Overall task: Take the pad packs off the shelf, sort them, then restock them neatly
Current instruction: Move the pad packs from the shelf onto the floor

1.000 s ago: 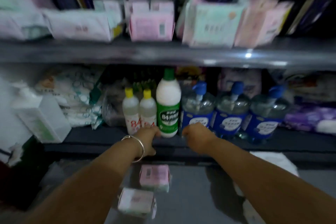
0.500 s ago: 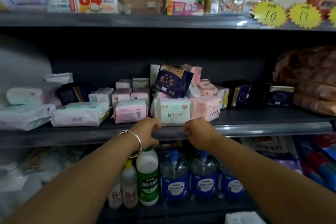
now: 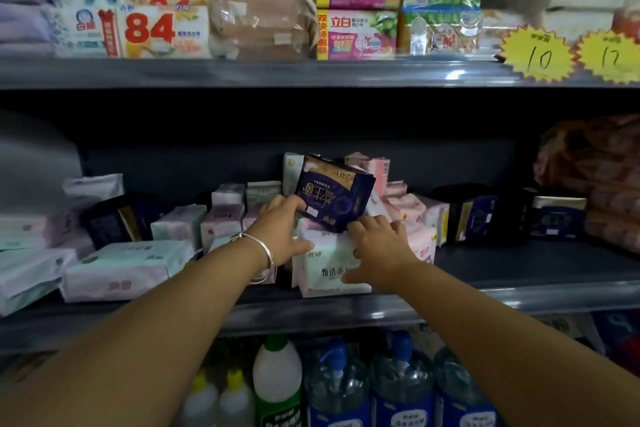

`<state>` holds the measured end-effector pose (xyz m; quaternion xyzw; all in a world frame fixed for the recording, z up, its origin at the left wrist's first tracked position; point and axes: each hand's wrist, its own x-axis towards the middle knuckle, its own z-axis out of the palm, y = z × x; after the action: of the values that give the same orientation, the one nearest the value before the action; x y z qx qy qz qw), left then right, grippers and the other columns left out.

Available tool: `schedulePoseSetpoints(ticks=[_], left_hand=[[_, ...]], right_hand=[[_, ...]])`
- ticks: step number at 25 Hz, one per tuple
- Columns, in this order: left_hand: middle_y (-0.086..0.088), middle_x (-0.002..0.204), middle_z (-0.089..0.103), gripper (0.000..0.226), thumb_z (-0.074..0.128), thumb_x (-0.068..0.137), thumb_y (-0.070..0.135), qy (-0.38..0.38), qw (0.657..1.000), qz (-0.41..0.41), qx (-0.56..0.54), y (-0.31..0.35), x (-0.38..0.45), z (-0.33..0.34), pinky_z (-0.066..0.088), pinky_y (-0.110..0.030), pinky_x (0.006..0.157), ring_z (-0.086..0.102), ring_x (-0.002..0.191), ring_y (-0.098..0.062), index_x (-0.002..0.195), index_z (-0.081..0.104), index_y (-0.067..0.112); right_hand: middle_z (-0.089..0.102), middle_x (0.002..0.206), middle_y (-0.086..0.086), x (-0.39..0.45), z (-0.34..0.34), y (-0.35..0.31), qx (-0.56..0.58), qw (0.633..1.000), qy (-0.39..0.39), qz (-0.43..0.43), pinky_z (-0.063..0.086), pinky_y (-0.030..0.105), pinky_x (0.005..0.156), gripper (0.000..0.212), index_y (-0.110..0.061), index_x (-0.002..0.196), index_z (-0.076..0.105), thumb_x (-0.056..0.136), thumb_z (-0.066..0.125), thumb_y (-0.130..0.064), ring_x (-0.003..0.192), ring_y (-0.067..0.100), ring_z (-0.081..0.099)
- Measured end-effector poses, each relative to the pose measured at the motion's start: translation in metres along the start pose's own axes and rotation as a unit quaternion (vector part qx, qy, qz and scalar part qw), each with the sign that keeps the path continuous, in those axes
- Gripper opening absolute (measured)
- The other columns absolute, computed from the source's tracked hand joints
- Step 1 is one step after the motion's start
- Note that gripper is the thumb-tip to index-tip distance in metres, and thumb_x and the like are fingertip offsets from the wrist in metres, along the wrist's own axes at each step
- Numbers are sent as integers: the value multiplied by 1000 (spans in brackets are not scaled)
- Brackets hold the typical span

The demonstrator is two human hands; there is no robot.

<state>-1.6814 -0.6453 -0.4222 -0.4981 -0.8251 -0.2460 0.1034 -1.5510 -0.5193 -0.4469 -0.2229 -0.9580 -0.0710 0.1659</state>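
Observation:
Pad packs crowd the middle shelf [image 3: 485, 298]. A dark navy pack [image 3: 334, 192] leans tilted on top of the pile at centre. Under it, at the shelf's front, stands a white and pale green pack [image 3: 329, 270]. My left hand [image 3: 280, 236], bracelet at the wrist, reaches to the navy pack's lower left corner with fingers stretched out and the thumb against the white pack. My right hand [image 3: 379, 253] lies spread over the white pack's top right, its fingertips at the navy pack's lower edge. Pink packs [image 3: 408, 204] sit behind, and a long pale pack [image 3: 121, 274] lies to the left.
Dark packs stand at the right [image 3: 478, 215] and left [image 3: 114, 218] of the pile. The upper shelf holds soap boxes [image 3: 356, 3] and yellow price tags [image 3: 538, 54]. Below are a white bleach bottle [image 3: 277, 381] and blue-labelled jugs [image 3: 401, 385]. A brownish wrapped bundle [image 3: 595, 177] fills the far right.
My view rose from the lower shelf and floor to the pad shelf. Both hands moved up and forward from the shelf edge onto the white pack and the navy pack.

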Motion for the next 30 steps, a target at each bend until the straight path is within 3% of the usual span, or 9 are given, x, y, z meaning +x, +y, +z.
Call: schedulePoseSetpoints(ticks=[4, 12, 18, 20, 22, 24, 25, 28, 30], left_hand=[[-3, 132, 33, 67, 70, 79, 28, 17, 1000, -2, 3, -4, 28, 2, 30, -31, 105, 31, 128, -21, 136, 35, 22], [-1, 135, 32, 62, 70, 79, 27, 120, 991, 38, 41, 17, 60, 3, 28, -34, 106, 29, 129, -20, 132, 39, 25], [-1, 133, 33, 57, 70, 78, 24, 117, 992, 37, 32, 13, 56, 5, 29, -33, 105, 30, 127, -19, 127, 42, 23], [-3, 135, 32, 57, 71, 78, 25, 104, 994, 20, 36, 6, 53, 5, 31, -36, 107, 31, 127, -21, 127, 42, 23], [-3, 134, 33, 56, 70, 78, 26, 93, 995, 13, 42, 1, 52, 4, 32, -38, 106, 32, 126, -22, 127, 42, 23], [-2, 131, 34, 56, 70, 78, 26, 89, 995, 15, 46, -1, 52, 4, 32, -37, 105, 33, 124, -22, 126, 42, 23], [-2, 131, 34, 55, 70, 78, 26, 89, 995, 17, 46, -1, 52, 4, 32, -36, 105, 33, 124, -21, 126, 42, 23], [-2, 131, 35, 53, 69, 79, 26, 86, 995, 18, 46, -4, 53, 5, 32, -35, 104, 33, 123, -21, 125, 43, 22], [-2, 130, 35, 52, 69, 79, 27, 82, 995, 14, 50, -9, 52, 4, 32, -35, 104, 34, 123, -20, 124, 43, 22]], right_hand=[[42, 135, 1, 22, 5, 9, 9, 1000, -10, -18, 23, 40, 109, 77, -19, 132, 37, 72, 71, -54, 126, 22, 35], [45, 129, 3, 37, 7, 19, 69, 994, -63, -60, 38, 34, 101, 78, -17, 130, 42, 67, 79, -45, 115, 21, 44], [40, 133, 2, 45, 6, 21, 78, 991, -89, -57, 39, 34, 104, 85, -18, 135, 46, 64, 79, -51, 121, 21, 39], [45, 128, 1, 47, 4, 19, 104, 989, -103, -34, 42, 36, 100, 80, -20, 129, 51, 65, 73, -62, 118, 20, 44], [56, 113, 2, 47, 1, 16, 167, 982, -92, 4, 49, 36, 91, 63, -20, 108, 61, 67, 68, -67, 106, 20, 56], [63, 91, 1, 48, -1, 13, 249, 966, -49, 53, 52, 32, 77, 43, -21, 81, 61, 71, 68, -63, 88, 19, 64], [64, 88, 1, 51, -2, 14, 273, 959, -26, 76, 51, 28, 70, 41, -20, 81, 61, 72, 68, -60, 83, 18, 63], [65, 101, 2, 66, 0, 17, 403, 902, 67, 143, 44, 19, 61, 57, -10, 110, 57, 70, 80, -42, 81, 11, 58], [58, 112, 1, 75, 1, 14, 508, 836, 103, 178, 50, 26, 76, 73, -6, 124, 42, 68, 84, -30, 96, 16, 57]])
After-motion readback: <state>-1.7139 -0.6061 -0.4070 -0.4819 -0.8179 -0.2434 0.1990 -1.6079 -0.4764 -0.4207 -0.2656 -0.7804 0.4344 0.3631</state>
